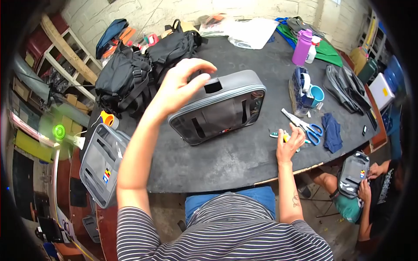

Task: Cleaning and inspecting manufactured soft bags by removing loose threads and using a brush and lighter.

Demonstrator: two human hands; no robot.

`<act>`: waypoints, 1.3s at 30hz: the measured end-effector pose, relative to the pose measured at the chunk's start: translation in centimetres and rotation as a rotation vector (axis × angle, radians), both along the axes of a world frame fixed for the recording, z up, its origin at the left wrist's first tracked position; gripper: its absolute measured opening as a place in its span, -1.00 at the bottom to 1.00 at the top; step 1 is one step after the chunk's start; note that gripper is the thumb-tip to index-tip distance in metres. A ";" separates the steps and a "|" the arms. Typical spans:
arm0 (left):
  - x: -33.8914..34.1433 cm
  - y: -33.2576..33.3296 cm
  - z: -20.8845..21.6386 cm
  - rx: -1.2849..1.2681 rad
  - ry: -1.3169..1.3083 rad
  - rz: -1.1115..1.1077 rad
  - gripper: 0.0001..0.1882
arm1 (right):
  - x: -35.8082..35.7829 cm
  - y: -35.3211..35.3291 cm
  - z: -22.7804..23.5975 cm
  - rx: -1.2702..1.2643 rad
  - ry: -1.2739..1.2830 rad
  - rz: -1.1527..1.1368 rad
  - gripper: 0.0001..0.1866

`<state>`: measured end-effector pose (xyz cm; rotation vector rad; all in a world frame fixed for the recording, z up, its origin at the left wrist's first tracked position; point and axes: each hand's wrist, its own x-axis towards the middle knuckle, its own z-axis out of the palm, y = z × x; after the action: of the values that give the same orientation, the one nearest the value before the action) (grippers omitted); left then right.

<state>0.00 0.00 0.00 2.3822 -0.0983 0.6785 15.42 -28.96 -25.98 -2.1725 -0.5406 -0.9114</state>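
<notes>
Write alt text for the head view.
Seen from above, a person's left hand grips the top of a flat grey zippered fabric case on a dark round table, while the right hand holds a small yellow object near blue-handled scissors. Black backpacks lie behind.

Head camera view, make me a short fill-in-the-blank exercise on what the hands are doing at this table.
1. The left hand grips the top of a ____ zippered case.
2. The right hand rests beside blue-handled ____.
3. The tall bottle at the table's far side is ____.

Missing words: grey; scissors; purple
</notes>
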 end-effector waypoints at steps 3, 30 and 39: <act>3.3 0.4 1.6 0.370 0.388 -0.017 -0.68 | -0.1 0.4 0.3 0.036 -0.030 -0.016 -0.57; -0.5 -6.4 2.1 -0.883 0.663 -0.009 -0.50 | 0.4 -0.4 -0.3 0.062 0.043 0.040 -0.88; 1.4 -2.7 0.0 0.129 0.608 0.158 -0.67 | -4.1 2.8 3.5 0.208 0.291 0.693 -0.71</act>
<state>1.41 -2.69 0.03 2.6336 0.3158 -0.0080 11.32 -26.19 -22.47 -1.6978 -0.9221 -0.2550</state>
